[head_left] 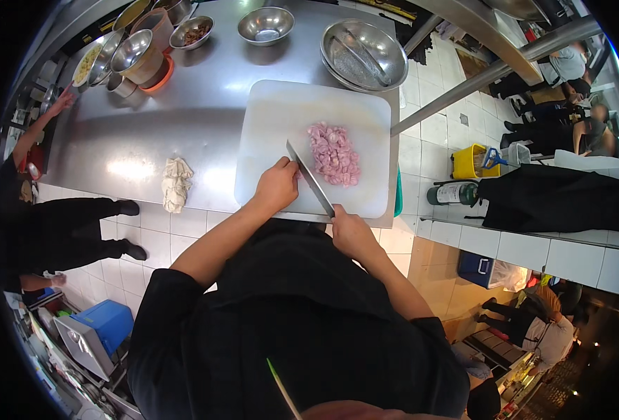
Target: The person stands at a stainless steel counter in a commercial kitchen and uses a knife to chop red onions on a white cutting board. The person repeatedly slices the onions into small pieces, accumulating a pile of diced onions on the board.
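Observation:
My right hand [352, 229] grips the handle of a kitchen knife [307, 172], its long blade slanting up and left across a white cutting board [267, 115]. On the left side of the blade, my left hand [277, 183] rests on the board with its fingers curled in. A trace of pink shows at its fingertips, but what they hold is mostly hidden. Right of the knife lies a heap of small pink chopped pieces [334, 154], which look like onion or shallot.
A crumpled cloth [177, 185] lies at the steel table's [204, 133] near edge. Two nested steel bowls [363, 54], an empty-looking bowl [266, 26] and a bowl of brown food [192, 32] stand behind. More containers crowd the far left, where another person's hand [61, 102] reaches in.

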`<move>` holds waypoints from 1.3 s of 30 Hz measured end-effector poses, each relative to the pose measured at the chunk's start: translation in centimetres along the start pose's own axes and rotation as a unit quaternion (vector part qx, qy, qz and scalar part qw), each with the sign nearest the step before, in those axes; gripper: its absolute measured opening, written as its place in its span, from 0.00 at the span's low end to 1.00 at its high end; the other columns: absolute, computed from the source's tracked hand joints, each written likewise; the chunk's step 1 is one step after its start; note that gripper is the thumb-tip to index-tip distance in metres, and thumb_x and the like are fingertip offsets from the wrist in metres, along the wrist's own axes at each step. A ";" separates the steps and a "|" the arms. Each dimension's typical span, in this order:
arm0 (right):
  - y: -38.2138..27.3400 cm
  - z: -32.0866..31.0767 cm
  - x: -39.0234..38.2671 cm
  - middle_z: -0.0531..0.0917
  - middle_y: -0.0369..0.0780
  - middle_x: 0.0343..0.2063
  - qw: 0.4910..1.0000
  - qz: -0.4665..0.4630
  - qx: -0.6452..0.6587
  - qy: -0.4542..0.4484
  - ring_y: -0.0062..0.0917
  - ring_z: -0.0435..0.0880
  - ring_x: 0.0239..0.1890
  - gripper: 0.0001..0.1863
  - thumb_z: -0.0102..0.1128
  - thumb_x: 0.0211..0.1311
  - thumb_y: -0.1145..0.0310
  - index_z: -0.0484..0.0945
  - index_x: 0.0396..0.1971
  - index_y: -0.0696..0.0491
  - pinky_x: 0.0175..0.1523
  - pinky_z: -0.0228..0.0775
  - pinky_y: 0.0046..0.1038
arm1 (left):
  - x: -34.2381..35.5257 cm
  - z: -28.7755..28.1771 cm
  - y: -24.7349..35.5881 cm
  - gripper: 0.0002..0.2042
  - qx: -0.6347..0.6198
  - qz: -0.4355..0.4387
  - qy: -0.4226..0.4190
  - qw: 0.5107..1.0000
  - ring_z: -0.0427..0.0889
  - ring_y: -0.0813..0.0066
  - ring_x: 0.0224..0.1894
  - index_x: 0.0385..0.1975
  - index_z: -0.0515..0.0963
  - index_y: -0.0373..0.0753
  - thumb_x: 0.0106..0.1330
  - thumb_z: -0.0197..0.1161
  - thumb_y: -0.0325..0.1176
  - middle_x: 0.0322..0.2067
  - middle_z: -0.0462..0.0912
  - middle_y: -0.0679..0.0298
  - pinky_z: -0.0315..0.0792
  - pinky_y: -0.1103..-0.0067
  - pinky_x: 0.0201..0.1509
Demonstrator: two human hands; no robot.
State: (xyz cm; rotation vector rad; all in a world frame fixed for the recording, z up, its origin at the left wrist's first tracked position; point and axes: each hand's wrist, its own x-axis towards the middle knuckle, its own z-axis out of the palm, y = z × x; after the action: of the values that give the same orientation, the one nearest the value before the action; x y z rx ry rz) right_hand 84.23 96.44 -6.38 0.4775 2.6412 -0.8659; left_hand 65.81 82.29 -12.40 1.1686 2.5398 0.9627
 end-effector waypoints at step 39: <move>0.2 -0.1 -0.2 0.83 0.60 0.26 0.999 0.030 0.031 0.031 0.59 0.83 0.32 0.13 0.45 0.67 0.72 0.69 0.47 0.64 0.42 0.74 0.57 | 1.6 0.5 0.7 0.04 -0.041 0.053 -0.037 0.997 0.80 0.47 0.40 0.34 0.78 0.34 0.62 0.61 0.23 0.37 0.77 0.51 0.76 0.59 0.45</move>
State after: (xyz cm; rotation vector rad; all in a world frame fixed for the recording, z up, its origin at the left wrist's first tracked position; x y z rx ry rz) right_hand 84.51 96.65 -6.31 0.6069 2.6476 -0.9304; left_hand 65.36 84.04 -12.14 1.2995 2.3792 1.0186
